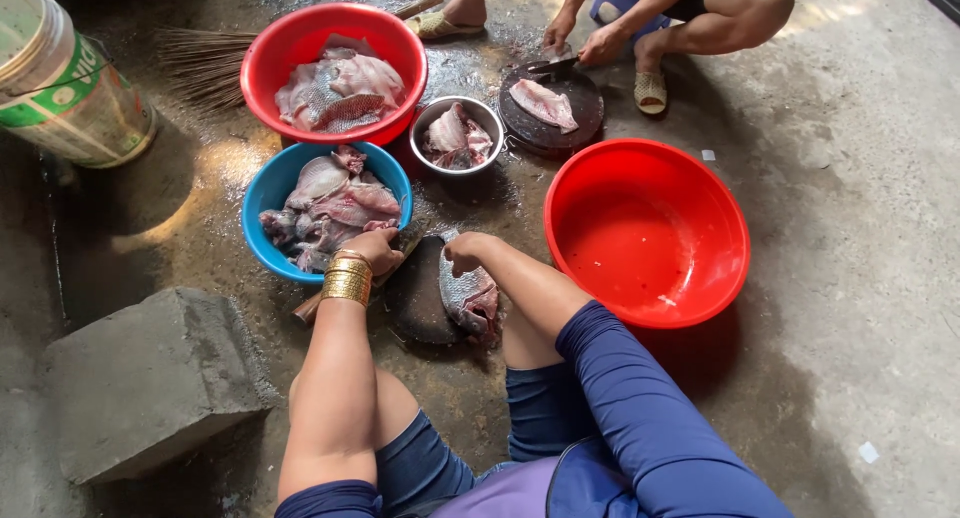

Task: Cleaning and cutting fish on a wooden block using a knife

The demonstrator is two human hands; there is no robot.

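- The right hand (465, 252) has its fingers curled down onto the grey scaly fish (468, 296), pressing it near its upper end.
- The left hand (375, 250) is closed around a dark knife handle; the blade (408, 240) points toward the fish, and a stack of gold bangles (347, 279) sits on the wrist.
- The fish lies on a dark round chopping block (418, 303) on the wet concrete floor (850, 228), between the person's knees.
- Just left of the block stands a blue plastic basin (268, 183) filled with cut fish pieces; the left hand hovers at its rim.
- Beyond it is a red plastic basin (300, 38) holding more fish, and beside that a small steel bowl (485, 113) with pieces.
- To the right sits a large empty red plastic basin (700, 198).
- At the top, another person's hands (582, 38) work a cleaver over a pale fillet (543, 104) on a second round block (590, 103).
- A grey concrete block (140, 378) rests at the lower left, a broom (205, 63) at the upper left.
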